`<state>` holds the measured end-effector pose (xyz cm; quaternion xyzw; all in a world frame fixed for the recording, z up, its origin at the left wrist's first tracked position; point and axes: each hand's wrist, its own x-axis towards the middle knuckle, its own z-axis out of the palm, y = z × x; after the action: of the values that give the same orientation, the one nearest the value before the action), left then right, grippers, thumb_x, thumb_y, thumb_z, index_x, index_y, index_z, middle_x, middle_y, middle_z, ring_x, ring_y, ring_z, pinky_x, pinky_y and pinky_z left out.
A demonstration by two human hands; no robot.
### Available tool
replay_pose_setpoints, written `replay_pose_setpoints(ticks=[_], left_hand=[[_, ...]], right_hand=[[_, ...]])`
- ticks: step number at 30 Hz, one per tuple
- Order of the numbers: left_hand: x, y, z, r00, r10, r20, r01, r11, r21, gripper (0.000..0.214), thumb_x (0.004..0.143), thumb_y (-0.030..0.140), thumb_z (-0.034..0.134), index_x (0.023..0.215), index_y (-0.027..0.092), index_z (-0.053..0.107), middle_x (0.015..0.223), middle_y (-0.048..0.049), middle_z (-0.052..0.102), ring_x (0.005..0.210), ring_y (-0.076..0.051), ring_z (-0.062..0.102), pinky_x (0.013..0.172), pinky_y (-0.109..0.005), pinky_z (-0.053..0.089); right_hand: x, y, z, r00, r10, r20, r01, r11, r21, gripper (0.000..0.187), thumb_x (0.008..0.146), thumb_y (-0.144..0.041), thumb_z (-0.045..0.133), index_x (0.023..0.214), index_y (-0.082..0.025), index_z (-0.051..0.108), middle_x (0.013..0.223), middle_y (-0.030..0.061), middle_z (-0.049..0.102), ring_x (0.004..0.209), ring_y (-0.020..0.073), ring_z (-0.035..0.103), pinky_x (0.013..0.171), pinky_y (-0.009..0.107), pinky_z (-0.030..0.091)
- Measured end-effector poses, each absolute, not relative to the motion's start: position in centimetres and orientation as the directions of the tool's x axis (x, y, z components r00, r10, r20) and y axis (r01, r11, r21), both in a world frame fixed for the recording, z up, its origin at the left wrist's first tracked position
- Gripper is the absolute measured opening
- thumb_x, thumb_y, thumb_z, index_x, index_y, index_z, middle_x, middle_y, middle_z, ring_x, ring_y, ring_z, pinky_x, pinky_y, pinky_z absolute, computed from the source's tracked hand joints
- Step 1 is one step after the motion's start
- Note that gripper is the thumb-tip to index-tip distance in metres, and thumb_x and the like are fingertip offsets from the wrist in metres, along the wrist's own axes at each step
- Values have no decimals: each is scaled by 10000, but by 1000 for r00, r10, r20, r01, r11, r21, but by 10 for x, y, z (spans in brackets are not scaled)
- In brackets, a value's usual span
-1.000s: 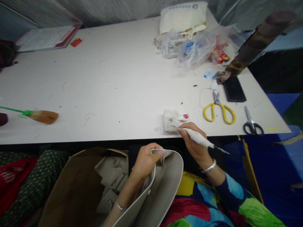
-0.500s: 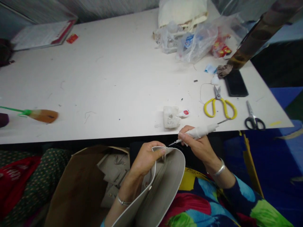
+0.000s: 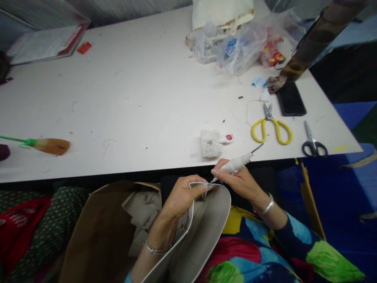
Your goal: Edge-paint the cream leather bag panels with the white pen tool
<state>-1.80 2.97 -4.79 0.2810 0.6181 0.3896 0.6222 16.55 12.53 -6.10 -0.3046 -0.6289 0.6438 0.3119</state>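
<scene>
Tool tip at panel rim; both hands busy just below the surface edge.
L hand: grip clenched on top rim of beige panel, rim pinched betw. thumb & fingertips, panel held over lap. R hand: grip closed round white-wrapped tool, held pen-style & tilted. Its metal tip is pointed down-left and appears to touch the panel rim just beside the L fingertips. White block seen on surface just above tool. Yellow scissors & black scissors lie further right, well apart from both hands.
</scene>
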Motion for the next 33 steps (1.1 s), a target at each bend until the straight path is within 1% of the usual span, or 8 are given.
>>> replay_pose_setpoints(ticks=[8, 13, 16, 19, 24, 27, 30, 33], left_hand=[[-11, 30, -48, -77, 854, -514, -53, 511, 858, 214, 726, 345, 791, 778, 143, 740, 704, -30, 672, 680, -168, 569, 699, -299, 423], [-11, 29, -47, -118, 845, -522, -117, 510, 852, 218, 705, 344, 800, 754, 148, 720, 686, -26, 665, 664, -162, 556, 681, -292, 418], [-13, 29, -46, -128, 822, -554, -206, 525, 826, 246, 659, 350, 831, 735, 144, 719, 677, -27, 661, 649, -151, 542, 656, -279, 403], [-13, 28, -47, -128, 802, -583, -280, 535, 797, 270, 605, 342, 866, 714, 142, 719, 657, -21, 646, 624, -140, 524, 623, -268, 385], [-9, 26, -48, -102, 795, -598, -349, 534, 770, 296, 572, 342, 896, 694, 145, 712, 634, -11, 626, 599, -131, 509, 601, -262, 373], [-6, 24, -45, -117, 805, -582, -323, 523, 789, 289, 571, 335, 892, 690, 141, 713, 637, -13, 632, 603, -130, 514, 616, -265, 380], [-3, 22, -42, -180, 817, -548, -269, 495, 826, 263, 594, 329, 872, 711, 149, 720, 647, -10, 643, 615, -133, 520, 633, -268, 386], [-2, 19, -39, -249, 818, -519, -217, 475, 853, 234, 617, 318, 847, 733, 157, 724, 648, -1, 637, 624, -135, 515, 646, -271, 389]], right_hand=[[154, 130, -52, -632, 771, -79, 148, 20, -989, 322, 989, -382, 621, 736, -189, 574, 690, -32, 538, 663, 119, 497, 646, 262, 416], [162, 130, -47, -685, 728, 9, 83, 91, -992, 289, 1003, -414, 627, 818, -193, 634, 742, -17, 603, 692, 132, 549, 658, 269, 452], [178, 127, -48, -791, 592, 157, 48, 316, -948, 252, 1030, -396, 617, 878, -200, 662, 811, 1, 649, 740, 143, 577, 697, 289, 464], [191, 123, -48, -862, 420, 285, -1, 560, -829, 195, 1049, -353, 597, 937, -216, 678, 849, 20, 670, 790, 165, 584, 761, 327, 460], [201, 111, -42, -899, 322, 298, 60, 763, -643, 194, 1055, -322, 585, 940, -224, 706, 853, 39, 681, 793, 186, 557, 725, 347, 427], [201, 107, -39, -851, 376, 367, 25, 728, -685, 169, 1042, -341, 614, 1006, -218, 724, 887, 45, 702, 796, 179, 585, 722, 338, 452], [200, 104, -40, -764, 483, 427, -31, 634, -773, 276, 1038, -430, 612, 1206, -236, 713, 950, 44, 752, 814, 174, 651, 745, 327, 506], [202, 99, -42, -707, 551, 442, -67, 571, -818, 338, 1035, -471, 598, 1279, -256, 689, 969, 30, 776, 803, 166, 672, 731, 311, 526]])
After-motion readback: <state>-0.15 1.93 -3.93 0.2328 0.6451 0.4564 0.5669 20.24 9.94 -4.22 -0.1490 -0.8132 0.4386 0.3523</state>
